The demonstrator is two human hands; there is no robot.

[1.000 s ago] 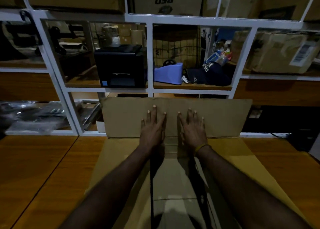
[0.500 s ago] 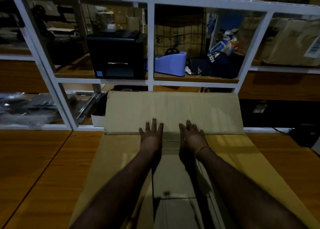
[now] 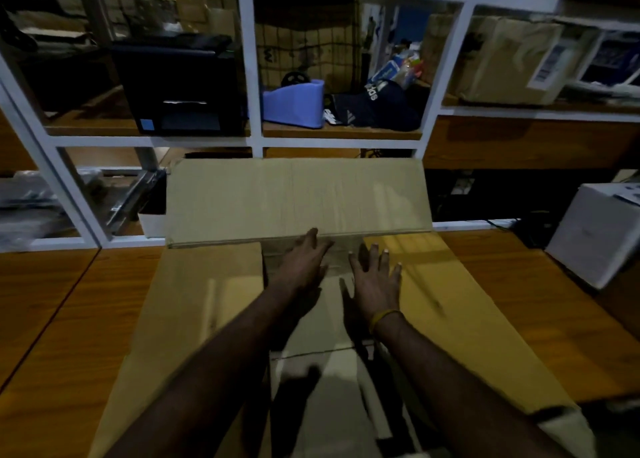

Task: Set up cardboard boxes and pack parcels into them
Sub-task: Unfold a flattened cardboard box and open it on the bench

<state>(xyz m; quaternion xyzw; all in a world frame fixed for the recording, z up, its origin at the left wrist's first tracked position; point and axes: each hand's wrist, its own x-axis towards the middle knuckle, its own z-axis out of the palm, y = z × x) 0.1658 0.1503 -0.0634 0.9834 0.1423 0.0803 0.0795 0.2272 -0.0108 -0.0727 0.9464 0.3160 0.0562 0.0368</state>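
One head-worn camera looks forward and down, close over the cardboard box [image 3: 298,201], facing shelves [image 3: 247,77].

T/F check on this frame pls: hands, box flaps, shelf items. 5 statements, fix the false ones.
1. Both hands are open, fingers extended over the cardboard box. True: left hand and right hand are spread flat.
2. The far flap stands up, leaning toward the shelf. True.
3. The right hand grips a tape roll. False: it holds nothing.
4. A black printer sits on the shelf, left of the blue tape dispenser. True.
5. A yellow band is on the left wrist. False: the yellow band is on the right wrist.
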